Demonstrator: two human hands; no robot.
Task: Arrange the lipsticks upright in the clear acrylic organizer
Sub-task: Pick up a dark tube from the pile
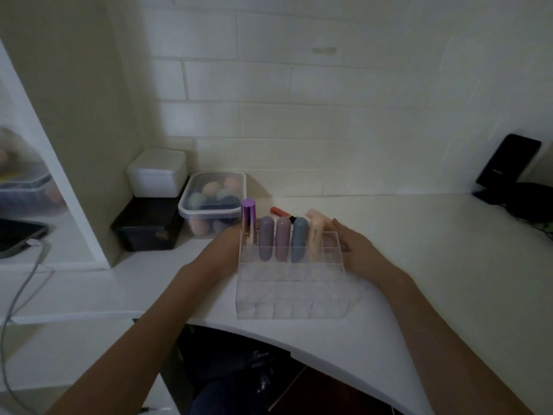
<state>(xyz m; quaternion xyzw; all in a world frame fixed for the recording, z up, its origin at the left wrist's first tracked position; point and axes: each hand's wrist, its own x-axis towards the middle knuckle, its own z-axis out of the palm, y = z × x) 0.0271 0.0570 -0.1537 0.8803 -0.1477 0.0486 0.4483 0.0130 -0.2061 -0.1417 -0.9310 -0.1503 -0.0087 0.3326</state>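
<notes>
The clear acrylic organizer [291, 290] stands near the counter's front edge. Its back row holds several upright lipsticks: a metallic purple one [249, 217], a mauve-grey one [266, 239], a pink-mauve one [283, 238], a blue-grey one [299, 239] and a peach one [314, 238] that leans slightly. My right hand [357, 245] lies along the organizer's right side, fingertips touching the top of the peach lipstick. My left hand [229, 239] rests against the organizer's far left corner, its fingers hidden behind the wall and the purple lipstick. An orange lip gloss [279, 211] lies flat behind the organizer.
A lidded clear tub of makeup sponges [214, 199] sits at the back left beside a white box [157, 172] stacked on a black box [149, 226]. A dark device [508, 163] leans on the wall at right. A cable [21, 295] hangs at left.
</notes>
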